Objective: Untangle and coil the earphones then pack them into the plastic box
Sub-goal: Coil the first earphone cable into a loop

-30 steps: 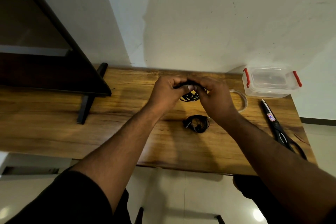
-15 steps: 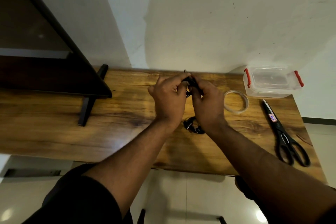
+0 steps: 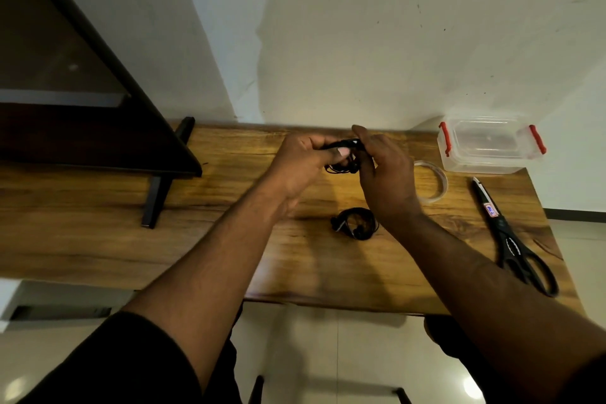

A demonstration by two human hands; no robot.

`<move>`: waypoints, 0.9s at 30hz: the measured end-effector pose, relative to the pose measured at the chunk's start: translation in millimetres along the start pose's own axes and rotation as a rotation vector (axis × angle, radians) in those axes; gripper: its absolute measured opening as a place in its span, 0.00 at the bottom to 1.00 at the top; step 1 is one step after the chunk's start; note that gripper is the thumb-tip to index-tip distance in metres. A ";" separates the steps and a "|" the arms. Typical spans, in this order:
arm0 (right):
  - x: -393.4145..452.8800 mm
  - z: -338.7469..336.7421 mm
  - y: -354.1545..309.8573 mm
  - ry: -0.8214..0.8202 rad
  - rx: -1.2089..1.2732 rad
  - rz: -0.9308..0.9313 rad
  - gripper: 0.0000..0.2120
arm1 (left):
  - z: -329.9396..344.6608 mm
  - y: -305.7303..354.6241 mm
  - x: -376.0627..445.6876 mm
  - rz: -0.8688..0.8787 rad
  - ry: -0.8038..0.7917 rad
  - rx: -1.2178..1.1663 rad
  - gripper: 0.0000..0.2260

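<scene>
Now the left hand (image 3: 303,161) curls its fingers around a black cord (image 3: 344,154) and pinches it, with the thumb on top. The right hand (image 3: 383,174) holds the other side of the same cord, its fingers bent around it and one fingertip poking up. Half a second ago the two hands were pressed close together; now they sit a little apart, and a short bit of cord shows between them, with small loops hanging under it. The hands are up above the table (image 3: 229,207), toward 12 o'clock.

The cord is thin, black and bendy. A second cord (image 3: 355,223) lies on the table in a small round coil, just below the right wrist, at about 6 o'clock from the hands. It has not moved.

A ring of clear tape (image 3: 433,182) lies flat at 3 o'clock from the hands, partly hidden by the right hand. The box (image 3: 488,147) is clear plastic with red clips on its two ends. It sits by the wall at the table's far right corner, at about 2 o'clock, with its lid on. Long black scissors (image 3: 511,239) lie closed at 4 o'clock. The table is brown wood with dark wavy grain and looks smooth.
</scene>
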State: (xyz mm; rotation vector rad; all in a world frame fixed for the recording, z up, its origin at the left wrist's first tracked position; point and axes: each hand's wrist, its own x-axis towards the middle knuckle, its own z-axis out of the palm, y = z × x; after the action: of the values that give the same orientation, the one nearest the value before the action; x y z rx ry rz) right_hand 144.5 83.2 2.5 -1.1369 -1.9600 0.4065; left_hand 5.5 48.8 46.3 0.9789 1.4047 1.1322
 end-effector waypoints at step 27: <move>21.3 50.4 1.4 -0.757 -0.342 0.211 0.09 | -11.8 -50.1 24.2 -0.089 0.279 1.011 0.06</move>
State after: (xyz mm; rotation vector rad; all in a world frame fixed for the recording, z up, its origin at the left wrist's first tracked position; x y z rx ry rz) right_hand 100.6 107.6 -19.0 -1.5709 -2.6410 0.7098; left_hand -8.8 59.5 -7.6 1.4443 2.3012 0.4425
